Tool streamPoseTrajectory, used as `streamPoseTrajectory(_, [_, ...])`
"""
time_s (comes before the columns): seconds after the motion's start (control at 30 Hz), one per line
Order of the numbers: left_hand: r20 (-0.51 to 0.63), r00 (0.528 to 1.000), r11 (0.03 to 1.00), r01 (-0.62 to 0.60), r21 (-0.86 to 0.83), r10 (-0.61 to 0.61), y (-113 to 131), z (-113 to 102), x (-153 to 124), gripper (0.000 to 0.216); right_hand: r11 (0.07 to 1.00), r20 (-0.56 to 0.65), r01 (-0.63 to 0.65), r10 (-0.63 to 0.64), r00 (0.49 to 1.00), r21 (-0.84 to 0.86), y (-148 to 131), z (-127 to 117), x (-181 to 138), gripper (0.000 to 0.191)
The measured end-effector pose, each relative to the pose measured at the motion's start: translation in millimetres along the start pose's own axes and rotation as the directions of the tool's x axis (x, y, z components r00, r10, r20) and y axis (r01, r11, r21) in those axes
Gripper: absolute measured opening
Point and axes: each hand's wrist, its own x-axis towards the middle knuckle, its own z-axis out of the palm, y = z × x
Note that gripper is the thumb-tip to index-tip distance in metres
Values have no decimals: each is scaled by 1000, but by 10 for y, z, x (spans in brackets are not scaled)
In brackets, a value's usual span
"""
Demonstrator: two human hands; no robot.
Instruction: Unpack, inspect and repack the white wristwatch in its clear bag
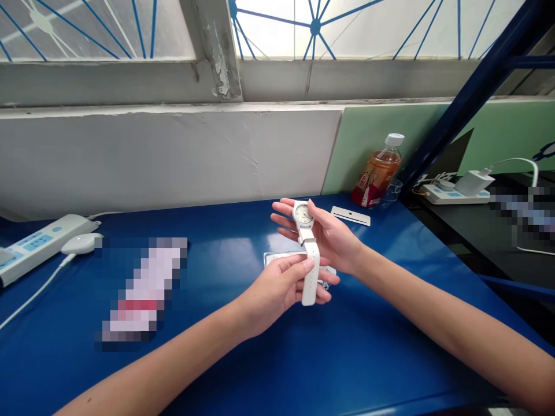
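Note:
A white wristwatch is stretched out between my two hands above the blue table. Its round white dial faces up at the far end, and the strap with its row of holes hangs toward me. My left hand pinches the strap between thumb and fingers. Around the watch case, my right hand keeps its thumb at the dial's edge with the fingers behind. Beneath the hands lies a flat, pale-edged item, mostly covered, with something small and shiny beside it that I cannot make out.
On the blue table, a power strip and white charger lie left, near a blurred-out oblong. A drink bottle, clear cup and white slotted plate are back right. A blue metal bar slants beyond them.

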Motion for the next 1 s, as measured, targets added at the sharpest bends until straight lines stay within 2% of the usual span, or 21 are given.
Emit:
streamPoseTrajectory(0.1, [33,999,1000,-3,-15,3,-11,-1,18,40,998,84,-30,36,996,-63,-60,-40,-7,39])
streamPoseTrajectory(0.23, [68,997,997,-30,-72,35,-1,11,20,40,993,107,-16,29,994,-120,-135,-105,-1,36])
streamPoseTrajectory(0.37, [23,999,996,-23,-85,26,7,24,30,33,984,122,-52,74,990,-171,-157,-149,13,38])
streamPoseTrajectory(0.53, [-14,1000,989,24,-147,-26,-19,23,61,27,981,106,-164,175,979,-108,-150,-176,33,46])
streamPoseTrajectory(0.7, [-45,996,987,72,-146,-79,-21,32,79,32,977,174,-161,185,967,-139,-117,-218,35,46])
streamPoseTrajectory(0.8, [-42,996,990,76,-119,-82,-20,42,80,34,982,220,-163,180,959,-92,-90,-205,21,46])
streamPoseTrajectory(1.0, [16,998,991,57,-124,-55,-56,31,80,29,972,158,-235,236,959,-25,-80,-136,-8,44])
